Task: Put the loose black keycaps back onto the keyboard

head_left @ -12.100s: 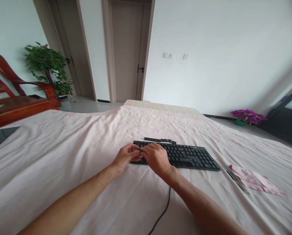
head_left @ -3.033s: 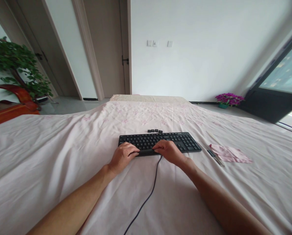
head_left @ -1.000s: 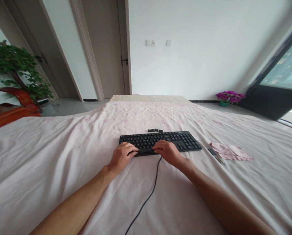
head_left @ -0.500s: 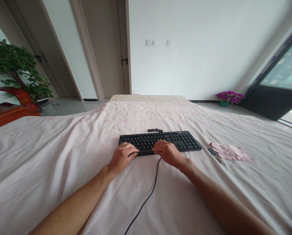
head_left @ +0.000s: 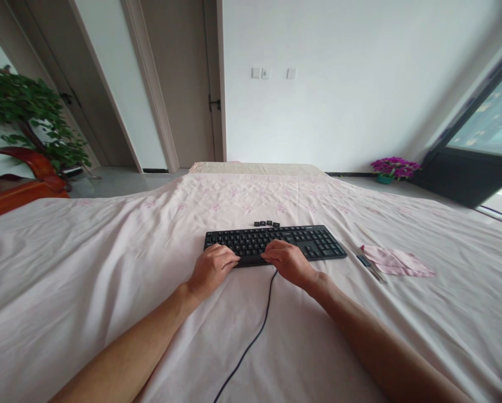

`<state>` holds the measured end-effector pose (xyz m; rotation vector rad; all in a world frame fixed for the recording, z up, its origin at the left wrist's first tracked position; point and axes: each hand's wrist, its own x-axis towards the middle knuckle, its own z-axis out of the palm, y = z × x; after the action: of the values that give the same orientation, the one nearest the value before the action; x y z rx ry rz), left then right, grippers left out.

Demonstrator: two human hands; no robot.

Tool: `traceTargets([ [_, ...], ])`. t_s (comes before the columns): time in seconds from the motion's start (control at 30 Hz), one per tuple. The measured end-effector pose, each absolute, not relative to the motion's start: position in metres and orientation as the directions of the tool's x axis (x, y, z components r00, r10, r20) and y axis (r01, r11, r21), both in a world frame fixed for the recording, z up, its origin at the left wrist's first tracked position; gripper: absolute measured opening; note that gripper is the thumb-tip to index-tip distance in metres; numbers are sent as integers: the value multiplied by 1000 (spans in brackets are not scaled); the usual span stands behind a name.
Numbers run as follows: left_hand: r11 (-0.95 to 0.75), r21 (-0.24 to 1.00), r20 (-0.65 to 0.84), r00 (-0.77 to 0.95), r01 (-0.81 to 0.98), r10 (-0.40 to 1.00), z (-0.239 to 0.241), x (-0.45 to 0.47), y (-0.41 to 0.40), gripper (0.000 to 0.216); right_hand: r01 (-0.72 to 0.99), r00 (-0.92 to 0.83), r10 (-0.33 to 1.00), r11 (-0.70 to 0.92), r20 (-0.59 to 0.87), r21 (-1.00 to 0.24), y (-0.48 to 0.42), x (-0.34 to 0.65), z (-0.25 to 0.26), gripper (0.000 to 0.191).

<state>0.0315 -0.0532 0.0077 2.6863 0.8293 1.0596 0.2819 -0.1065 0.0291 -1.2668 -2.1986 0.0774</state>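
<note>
A black computer keyboard point(head_left: 318, 243) lies flat on the pale pink cloth. My left hand point(head_left: 212, 266) is closed at its near edge, left of the middle, with thumb and fingers together. Just to the right, my right hand point(head_left: 289, 261) bends over the same edge, its fingers also pressed together on the keyboard. A dark strip of the front edge shows between them. The undersides of both hands' fingertips are hidden. Several loose black keycaps point(head_left: 263, 223) sit in a row behind the keyboard. A black cable point(head_left: 253, 341) runs from under it towards me.
To the right lie a folded pink cloth point(head_left: 400, 261), a small dark block point(head_left: 363, 260) and thin metal tools point(head_left: 377, 273). The wrinkled tablecloth point(head_left: 108, 268) covers the whole surface. Beyond stand a red wooden chair point(head_left: 36, 173), a green plant point(head_left: 28, 106) and purple flowers point(head_left: 396, 166).
</note>
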Motion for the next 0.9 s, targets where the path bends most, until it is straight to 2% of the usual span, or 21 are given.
traceTargets([
  [0.2, -852, 274, 600, 613, 447, 514, 9, 32, -55, 12, 781, -366, 810, 535, 458, -321, -107, 282, 26, 20],
  [0.9, -847, 293, 588, 615, 443, 525, 6, 31, -53, 9, 763, -393, 804, 556, 447, -329, -105, 281, 27, 20],
])
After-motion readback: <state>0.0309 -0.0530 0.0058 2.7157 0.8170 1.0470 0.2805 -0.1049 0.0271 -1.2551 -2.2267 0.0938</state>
